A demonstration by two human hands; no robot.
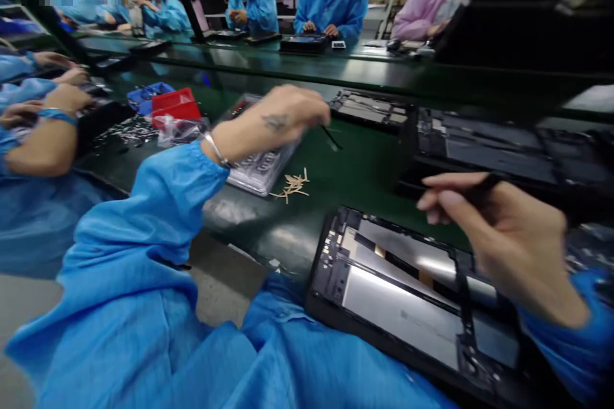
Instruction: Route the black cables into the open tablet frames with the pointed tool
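1. Two hands are in view over a green bench. The left hand is reached out above a clear tray, fingers pressed together on a thin dark tool, likely tweezers; blur hides whether anything is held at its tip.
2. The right hand is pinched on a dark stylus-like tool, held just above an open tablet.
3. The tablet lies at the near bench edge, partly on the lap, back cover off, silver plates and black frame exposed.
4. A small heap of tan slips lies just beside the tray. A red box stands further left.
5. Judged step: a small part is being fetched from the tray area.
6. Next move, judged: the tweezers need carrying across to the tablet, with careful placement steadied by the right tool.
7. More open tablets lie beyond; a co-worker's arm rests at far left.
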